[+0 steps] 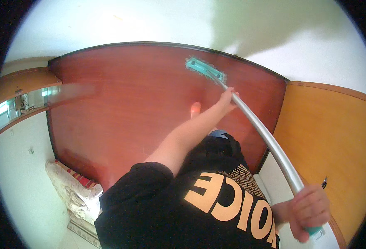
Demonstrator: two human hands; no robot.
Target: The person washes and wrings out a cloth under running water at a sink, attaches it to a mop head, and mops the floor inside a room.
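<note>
A mop with a teal flat head [201,67] and fringed pad edges rests on the reddish-brown floor [123,93], close to the far wall. Its silver metal pole [264,130] slants from the head towards the lower right. Partway down the pole, just above the mop head, my left hand [229,99] is wrapped around it. My right hand [310,208] grips the upper end, where a teal end piece [314,230] shows below the fingers. One of my feet [196,108] is visible on the floor, left of the pole.
A dark baseboard [158,43] borders the floor under the white wall [123,25]. An orange-brown wooden door [329,130] with a metal handle [324,183] stands at right. Left, a doorway [30,101] opens to a bright space. Light-covered furniture [77,193] sits lower left.
</note>
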